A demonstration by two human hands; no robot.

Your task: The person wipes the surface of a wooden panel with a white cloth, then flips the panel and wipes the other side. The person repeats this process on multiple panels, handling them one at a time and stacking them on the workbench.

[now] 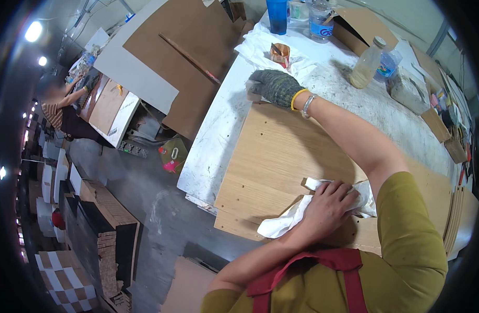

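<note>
A light wood-grain board (270, 156) with small drilled holes lies on the white worktable in front of me. My right hand (277, 87), in a dark grey knit glove with a yellow cuff, reaches across to the board's far left corner. Its fingers are closed over a small pale block (253, 96), mostly hidden beneath them. Nearer my body, my bare left hand (330, 204) rests on the board with curled fingers gripping a crumpled white cloth (286, 220). Part of that cloth spreads out on either side of the hand.
On the stained white worktable (208, 141) stand a blue cup (277, 16), a clear bottle (368, 62), a water bottle (321, 23) and an open carton (362, 28). Brown sheets (182, 57) lean at the table's left. Another person (67, 107) works farther left. Stacked panels (109, 224) stand lower left.
</note>
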